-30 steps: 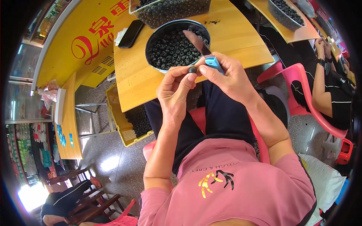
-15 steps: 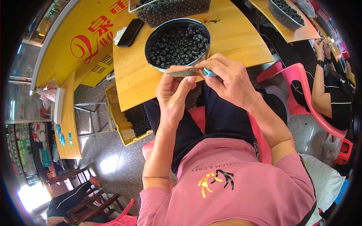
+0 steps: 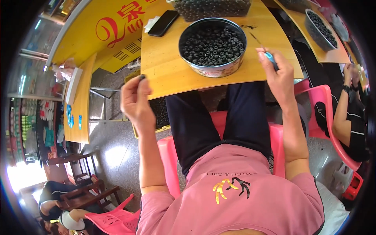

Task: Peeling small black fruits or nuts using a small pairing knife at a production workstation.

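Observation:
My left hand [image 3: 137, 100] is off the table's near left edge, its thumb and fingers pinched on a small dark round piece [image 3: 142, 77]. It is like the ones in the bowl, and its exact kind I cannot make out. My right hand [image 3: 280, 76], over the table's right side, is closed around a small knife with a blue handle [image 3: 271, 61]. The knife's thin blade points up and away. Between the hands, a round metal bowl [image 3: 213, 71] on the table holds many dark round pieces, several with pale rings.
Behind the bowl stands a clear tub [image 3: 211, 9] of dark pieces; a black phone [image 3: 163, 23] lies to its left. Below the table's left edge, a yellow crate [image 3: 163, 128] holds more. To the right are a pink chair [image 3: 327, 105] and another person's arm [image 3: 341, 113].
My hands have moved apart: the left one left and down with the dark piece, the right one rightward with the knife. The view has shifted, so the bowl appears farther right.

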